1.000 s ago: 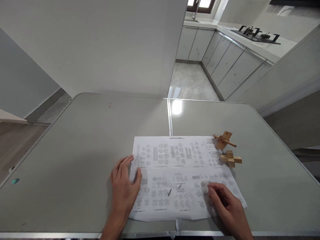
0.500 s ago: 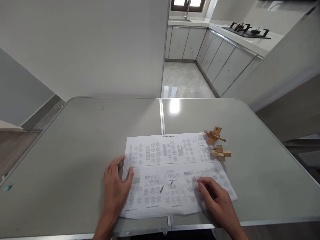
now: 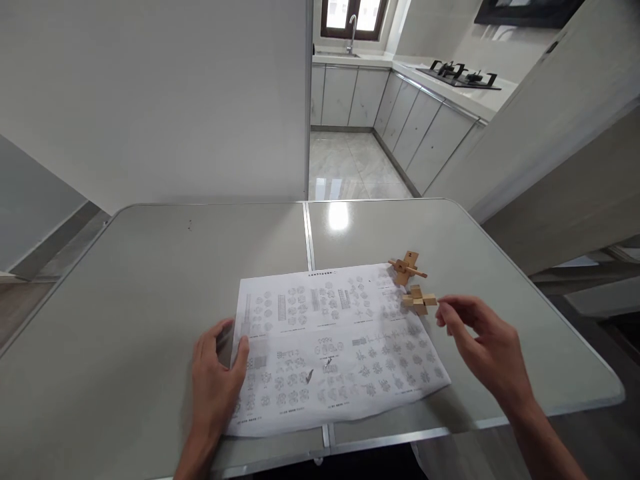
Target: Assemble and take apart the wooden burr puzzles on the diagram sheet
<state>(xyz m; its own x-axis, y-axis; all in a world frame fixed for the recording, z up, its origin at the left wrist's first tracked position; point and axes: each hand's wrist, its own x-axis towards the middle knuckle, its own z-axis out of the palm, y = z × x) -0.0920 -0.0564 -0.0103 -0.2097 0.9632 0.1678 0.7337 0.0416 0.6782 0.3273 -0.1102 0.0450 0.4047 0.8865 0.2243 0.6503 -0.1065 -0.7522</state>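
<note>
A printed sheet of puzzle diagrams (image 3: 345,333) lies on the table, creased, with two small torn spots near its middle. My left hand (image 3: 217,373) rests at the sheet's left edge, thumb on the paper and fingers apart. My right hand (image 3: 483,347) is off the sheet at the right, fingers loosely curled and holding nothing. Its fingertips are right beside a light wooden interlocking puzzle (image 3: 419,300); whether they touch it I cannot tell. Just behind sits a darker wooden puzzle (image 3: 406,267) with a thin stick through it. Both overlap the sheet's right edge.
The grey folding table (image 3: 150,293) has a metal seam (image 3: 308,233) down its middle. Behind it stands a white wall (image 3: 165,100). A kitchen with a stove (image 3: 457,75) and a sink faucet (image 3: 353,33) lies beyond.
My right hand has lifted off the lower right of the sheet and moved right and up to the light wooden puzzle. My left hand stays at the sheet's edge. The view has shifted slightly.
</note>
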